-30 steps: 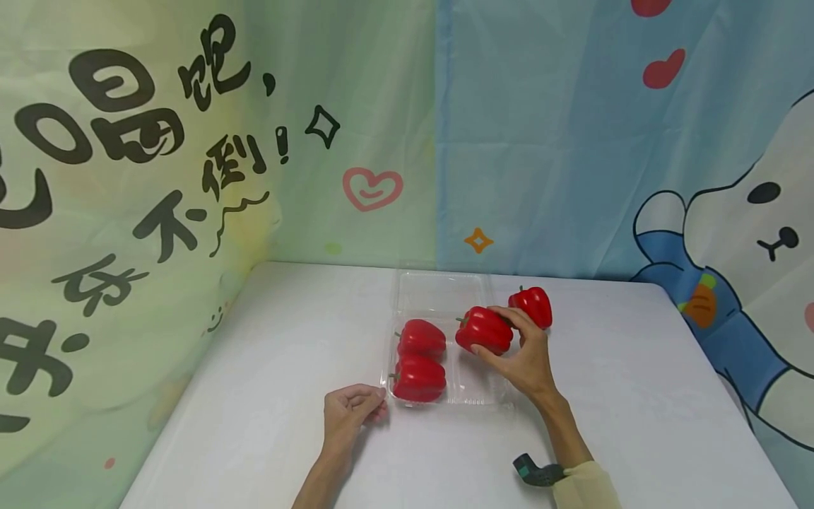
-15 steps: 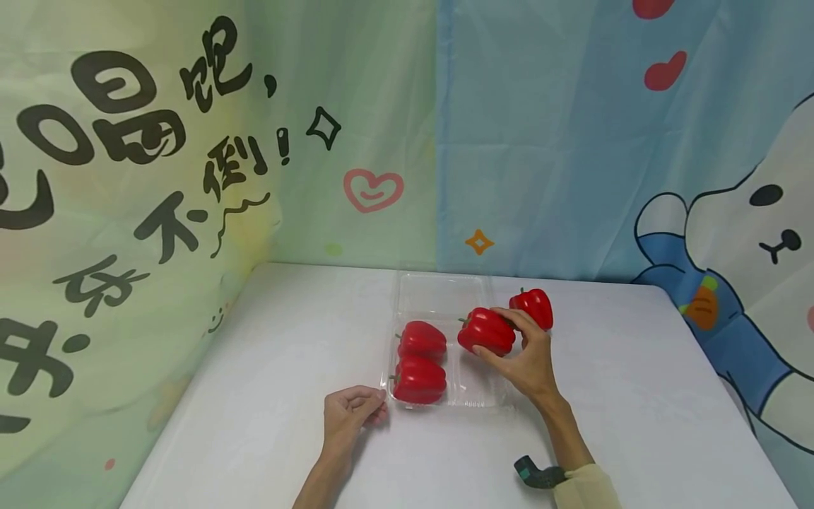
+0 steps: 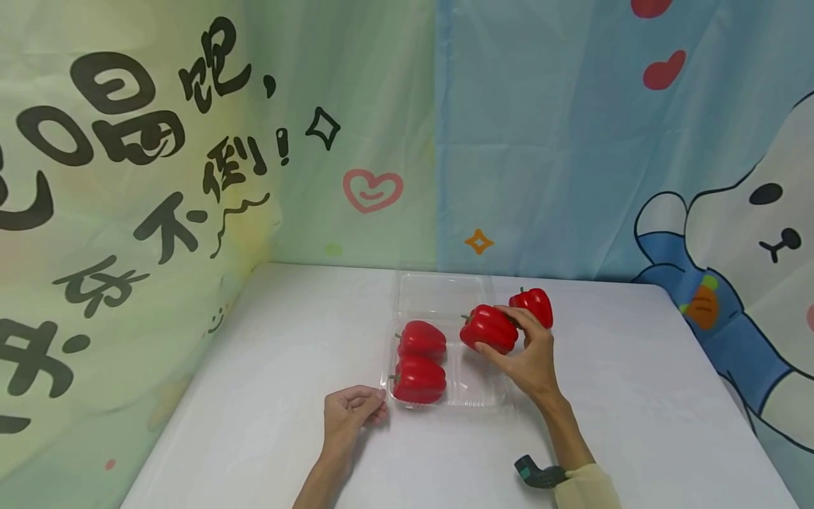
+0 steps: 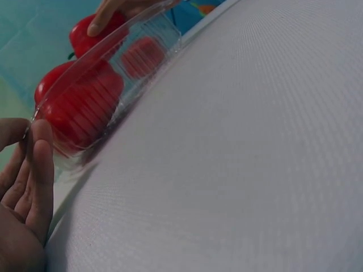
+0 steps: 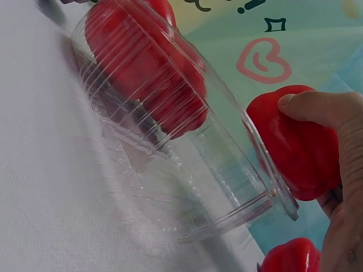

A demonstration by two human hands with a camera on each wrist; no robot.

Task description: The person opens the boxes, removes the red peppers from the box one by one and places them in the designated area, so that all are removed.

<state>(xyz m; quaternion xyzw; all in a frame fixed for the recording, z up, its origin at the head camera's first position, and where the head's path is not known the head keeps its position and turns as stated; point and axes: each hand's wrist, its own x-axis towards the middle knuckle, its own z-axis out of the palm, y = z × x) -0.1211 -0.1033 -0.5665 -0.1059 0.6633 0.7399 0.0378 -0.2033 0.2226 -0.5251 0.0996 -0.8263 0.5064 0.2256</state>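
A clear plastic clamshell container (image 3: 480, 385) lies on the table with its lid (image 3: 443, 292) folded back. Two red bell peppers, a rear one (image 3: 422, 340) and a front one (image 3: 419, 379), lie side by side in its left half. At the near left corner my left hand (image 3: 353, 412) pinches the rim between thumb and fingers (image 4: 41, 133). My right hand (image 3: 533, 357) grips another red bell pepper (image 3: 489, 329) by its sides. In the right wrist view this held pepper (image 5: 295, 141) is above the container's rim, stem pointing left in the head view.
One more red bell pepper (image 3: 533, 306) sits on the white table (image 3: 254, 396) behind my right hand, right of the lid. A printed cloth (image 3: 534, 141) hangs behind the table. A dark strap end (image 3: 537, 472) sticks out at my right wrist.
My right hand has shifted slightly to the right with the bell pepper in its grip. The left hand and the container stay where they were.
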